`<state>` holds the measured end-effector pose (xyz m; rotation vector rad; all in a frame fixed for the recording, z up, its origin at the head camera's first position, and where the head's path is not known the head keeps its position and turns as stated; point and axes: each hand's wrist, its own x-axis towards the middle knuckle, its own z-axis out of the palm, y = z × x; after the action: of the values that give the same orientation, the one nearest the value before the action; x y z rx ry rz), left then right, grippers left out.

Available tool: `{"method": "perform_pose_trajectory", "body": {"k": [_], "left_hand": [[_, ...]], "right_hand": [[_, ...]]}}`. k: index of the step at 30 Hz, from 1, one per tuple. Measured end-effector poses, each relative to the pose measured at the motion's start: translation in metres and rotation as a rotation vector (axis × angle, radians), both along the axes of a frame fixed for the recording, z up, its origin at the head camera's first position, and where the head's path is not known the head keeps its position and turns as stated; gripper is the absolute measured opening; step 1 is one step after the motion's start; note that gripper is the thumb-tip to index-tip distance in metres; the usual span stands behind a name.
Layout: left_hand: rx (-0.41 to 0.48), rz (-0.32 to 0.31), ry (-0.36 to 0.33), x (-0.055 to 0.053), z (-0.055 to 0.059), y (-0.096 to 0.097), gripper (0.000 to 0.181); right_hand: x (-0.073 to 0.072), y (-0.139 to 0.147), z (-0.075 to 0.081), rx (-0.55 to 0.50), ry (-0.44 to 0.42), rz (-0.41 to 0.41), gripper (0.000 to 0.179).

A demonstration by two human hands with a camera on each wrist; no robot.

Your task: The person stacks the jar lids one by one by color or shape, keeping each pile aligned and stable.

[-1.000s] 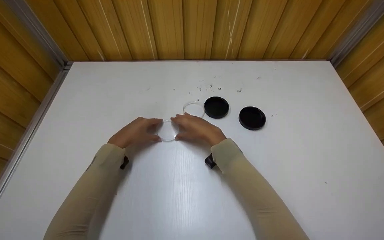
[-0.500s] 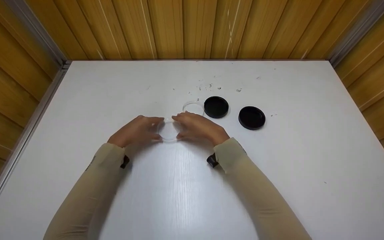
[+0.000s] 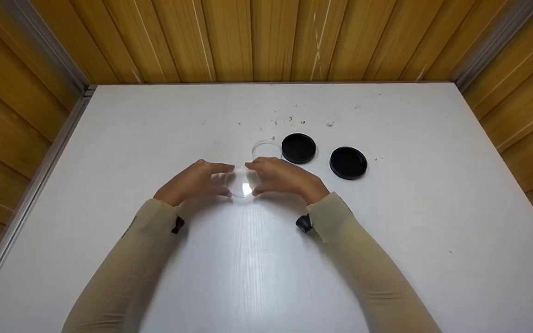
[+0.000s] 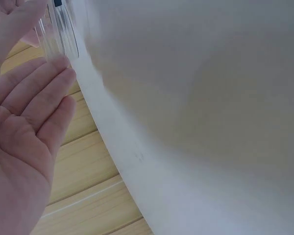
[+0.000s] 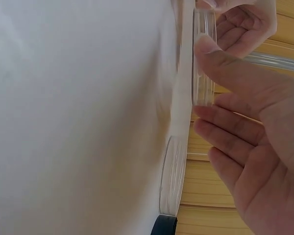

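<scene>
Between both hands I hold a clear shallow round dish [image 3: 242, 181], with light reflecting off its flat face. My left hand [image 3: 197, 181] grips its left rim, thumb on the near side and fingers on the far side. Its right rim is gripped the same way by my right hand [image 3: 287, 178]. The right wrist view shows the dish [image 5: 204, 58] edge-on above the table, the right thumb against its side. Just beyond my right hand, a second clear round dish [image 3: 267, 149] lies on the table, partly hidden by the fingers.
Touching or nearly touching the second clear dish is a black round dish [image 3: 299, 148]. Another black round dish [image 3: 348, 163] lies to its right. Dark specks [image 3: 289, 121] mark the white table [image 3: 257, 268] toward the back. Wood-panelled walls [image 3: 229, 41] enclose the table's far and side edges.
Both hands have shifted slightly to the right with the clear dish. A bright reflection now shows on it. The other clear dish and the black dishes stay in place.
</scene>
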<state>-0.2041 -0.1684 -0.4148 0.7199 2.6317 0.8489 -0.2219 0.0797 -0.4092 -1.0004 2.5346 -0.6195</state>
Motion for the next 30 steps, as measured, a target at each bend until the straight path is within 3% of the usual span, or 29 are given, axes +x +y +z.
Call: {"method": "perform_pose_trajectory", "body": {"k": [12,21,30], "left_hand": [[-0.037,-0.075,0.041,0.003,0.000,0.023,0.063],[0.017,-0.141,0.066,0.010,-0.003,0.042,0.051],[-0.035,-0.161,0.131,0.012,-0.008,0.053,0.048]], "right_hand": [[0.008,0.022,0.002,0.001,0.031,0.021,0.069],[0.013,0.034,0.000,0.022,0.071,0.068,0.065],[0.013,0.042,-0.006,-0.029,0.113,0.108,0.057]]}}
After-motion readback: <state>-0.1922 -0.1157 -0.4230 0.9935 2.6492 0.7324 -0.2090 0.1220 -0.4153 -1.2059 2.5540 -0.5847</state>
